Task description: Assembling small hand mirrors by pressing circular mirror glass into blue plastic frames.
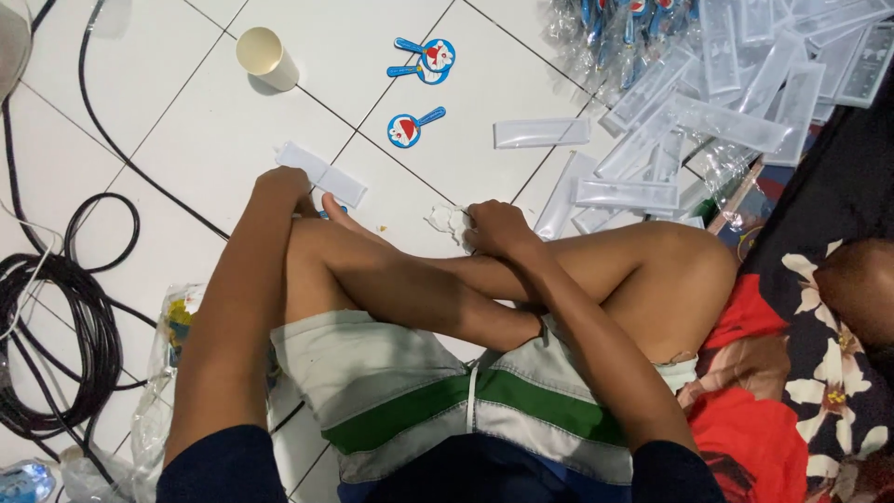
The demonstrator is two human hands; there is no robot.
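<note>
White floor tiles [233, 130] carry everything in view. The person sits cross-legged on them, with both arms reaching forward past the knees. The left hand [279, 186] rests knuckles-up on the near end of a flat clear plastic sleeve [321, 173], which lies on the tile and stretches away to the far right of the fingers; the fingers curl down onto it, but whether they pinch it cannot be told. The right hand [498, 226] is clenched around a crumpled scrap of white plastic [447, 221], which sticks out just to the left of the knuckles, beside the toes.

Farther off, a blue round paddle toy [410, 128] lies alone, and two more of them [426, 58] lie together beyond it. A paper cup [264, 56] lies on its side at the far left. A heap of clear sleeves [726, 112] fills the far right, with one sleeve [540, 132] apart from it. Black cables [65, 317] coil at the left, and a floral cloth [819, 373] covers the near right.
</note>
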